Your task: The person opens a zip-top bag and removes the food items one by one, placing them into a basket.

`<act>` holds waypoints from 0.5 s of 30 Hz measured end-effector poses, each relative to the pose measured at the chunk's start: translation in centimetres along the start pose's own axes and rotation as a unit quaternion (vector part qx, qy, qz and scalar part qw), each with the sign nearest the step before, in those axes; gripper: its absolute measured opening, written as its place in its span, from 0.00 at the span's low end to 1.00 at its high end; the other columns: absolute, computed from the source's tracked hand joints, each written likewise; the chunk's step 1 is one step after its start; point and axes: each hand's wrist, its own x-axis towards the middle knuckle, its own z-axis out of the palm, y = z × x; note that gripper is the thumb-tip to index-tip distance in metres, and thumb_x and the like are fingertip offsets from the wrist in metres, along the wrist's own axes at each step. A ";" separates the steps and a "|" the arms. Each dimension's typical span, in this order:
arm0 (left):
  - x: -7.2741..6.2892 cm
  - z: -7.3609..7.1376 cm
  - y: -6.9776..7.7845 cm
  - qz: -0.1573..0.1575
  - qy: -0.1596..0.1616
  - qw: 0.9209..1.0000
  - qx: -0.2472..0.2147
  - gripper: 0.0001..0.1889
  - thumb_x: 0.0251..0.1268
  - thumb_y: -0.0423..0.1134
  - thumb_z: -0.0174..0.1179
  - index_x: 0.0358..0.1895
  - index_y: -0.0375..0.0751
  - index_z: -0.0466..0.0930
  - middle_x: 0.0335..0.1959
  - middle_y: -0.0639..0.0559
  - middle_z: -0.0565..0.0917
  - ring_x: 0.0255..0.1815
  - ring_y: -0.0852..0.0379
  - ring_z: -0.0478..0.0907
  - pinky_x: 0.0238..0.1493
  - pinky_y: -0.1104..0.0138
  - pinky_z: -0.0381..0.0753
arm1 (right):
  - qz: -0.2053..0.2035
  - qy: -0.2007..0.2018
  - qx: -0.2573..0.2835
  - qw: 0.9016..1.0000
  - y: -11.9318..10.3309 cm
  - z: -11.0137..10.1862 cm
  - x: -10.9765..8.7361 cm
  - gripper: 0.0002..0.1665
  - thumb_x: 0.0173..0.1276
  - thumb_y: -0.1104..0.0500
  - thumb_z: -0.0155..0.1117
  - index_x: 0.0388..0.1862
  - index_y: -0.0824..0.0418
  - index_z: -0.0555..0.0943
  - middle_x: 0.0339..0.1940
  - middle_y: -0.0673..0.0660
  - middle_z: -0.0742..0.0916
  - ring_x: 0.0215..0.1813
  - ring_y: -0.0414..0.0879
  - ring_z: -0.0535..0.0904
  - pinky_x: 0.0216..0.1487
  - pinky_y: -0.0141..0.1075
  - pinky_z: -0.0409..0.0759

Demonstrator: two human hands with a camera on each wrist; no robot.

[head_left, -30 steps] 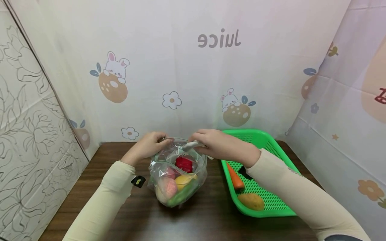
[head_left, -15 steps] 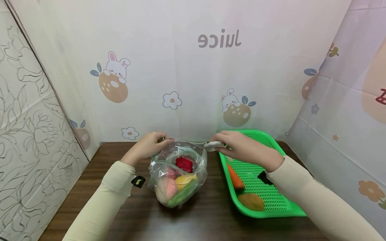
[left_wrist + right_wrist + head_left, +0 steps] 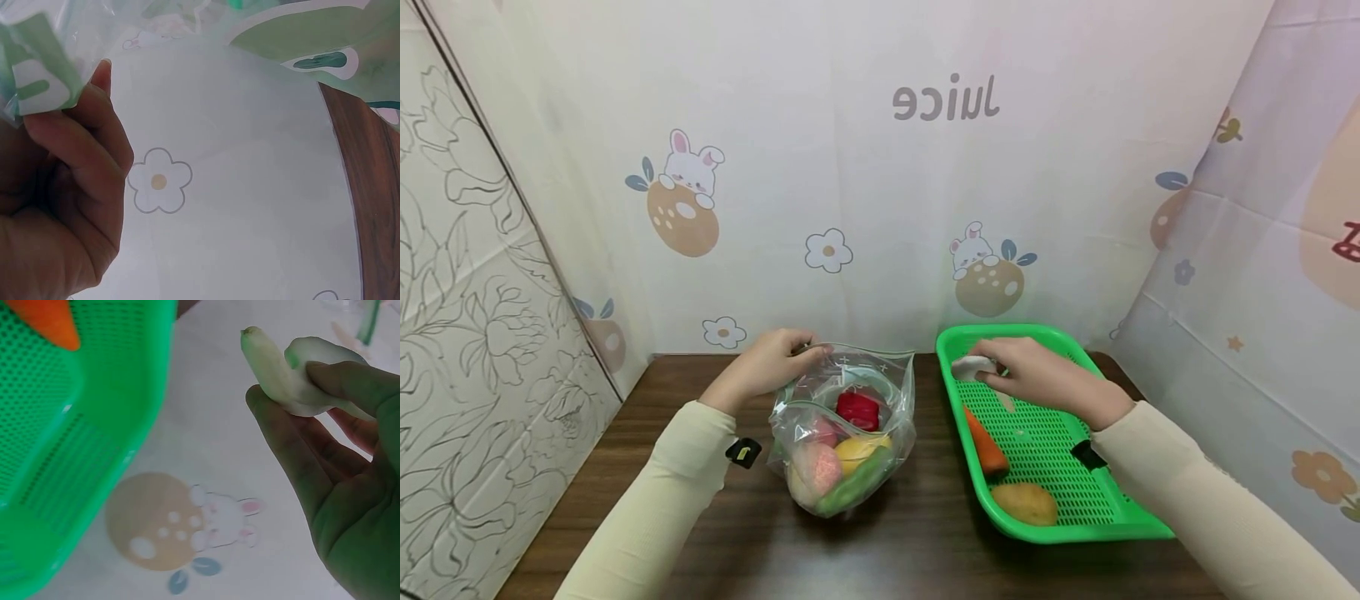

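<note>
Wooden table [image 3: 745, 542], white vegetable [image 3: 973, 367] crosswise, pointing left

Was backed by a white sheet [image 3: 895, 183], apparently cloth, with printed rabbits [image 3: 691, 169] and reversed "Juice" lettering [image 3: 946, 97]; met a line-drawn floral panel [image 3: 475, 333] at left, dark wood-grain tabletop [image 3: 737, 533] below.

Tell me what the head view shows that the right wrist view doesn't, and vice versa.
Only the head view: the left grip, the potato and the mirrored "Juice" lettering.
Only the right wrist view: the stalk, with its brownish tip, of the white garlic-like bulb.
Both: the right grip holding that bulb, the green basket and the carrot.
</note>
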 end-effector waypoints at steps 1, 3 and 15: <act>0.0 0.0 0.0 0.000 0.000 1.000 -0.001 0.16 0.76 0.50 0.57 0.28 0.48 0.78 0.22 0.55 0.73 0.28 0.55 0.71 0.33 0.61 0.73 | 0.005 -0.003 0.001 1.000 0.4 0.2 -0.2 0.13 0.68 0.64 0.69 0.50 0.57 0.81 0.41 0.47 0.85 0.37 0.40 0.77 0.37 0.37 0.79; 0.0 0.0 0.0 -0.001 -0.001 1.000 -0.004 0.15 0.76 0.49 0.57 0.29 0.48 0.78 0.22 0.55 0.74 0.28 0.55 0.72 0.33 0.61 0.73 | 0.015 -0.008 0.006 1.000 1.1 0.5 -0.5 0.12 0.68 0.64 0.69 0.50 0.57 0.81 0.41 0.48 0.85 0.37 0.40 0.78 0.38 0.38 0.79; 0.0 0.0 0.0 -0.001 -0.002 1.000 -0.009 0.16 0.76 0.50 0.57 0.29 0.47 0.78 0.22 0.54 0.74 0.27 0.56 0.71 0.32 0.61 0.73 | 0.068 -0.081 0.056 0.993 5.4 3.5 -1.5 0.04 0.71 0.64 0.65 0.38 0.58 0.78 0.29 0.47 0.81 0.27 0.40 0.72 0.30 0.37 0.72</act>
